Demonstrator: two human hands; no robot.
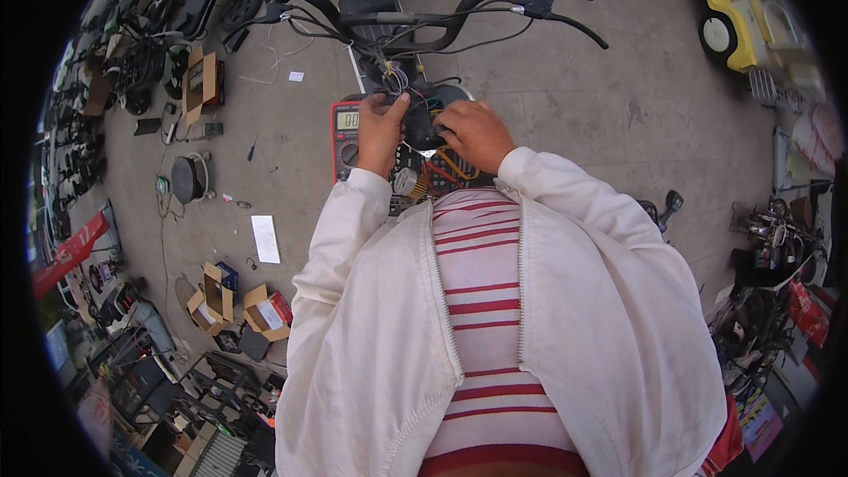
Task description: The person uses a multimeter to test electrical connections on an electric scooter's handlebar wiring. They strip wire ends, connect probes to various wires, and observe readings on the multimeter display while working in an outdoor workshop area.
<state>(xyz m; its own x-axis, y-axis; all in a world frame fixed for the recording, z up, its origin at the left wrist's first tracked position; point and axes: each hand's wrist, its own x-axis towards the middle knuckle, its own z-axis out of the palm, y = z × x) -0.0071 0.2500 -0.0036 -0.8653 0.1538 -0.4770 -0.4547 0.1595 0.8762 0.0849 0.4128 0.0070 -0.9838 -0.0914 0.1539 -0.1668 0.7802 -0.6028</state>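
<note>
Bends the left hand (381,136) inward at the foot of the coloured wiring bundle (397,78), toward 12 o'clock, and curls the right hand (478,134) at the 3 o'clock edge of the black casing (426,132), seemingly to steady it. Cannot tell in either case between a firm grip and a mere touch. Has the red multimeter (345,137) at the left hand's 9 o'clock, probably for easy reading.

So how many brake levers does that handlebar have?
2 on the black handlebar, as pictured: the left brake lever near its left end, the right brake lever near its right end.
</note>
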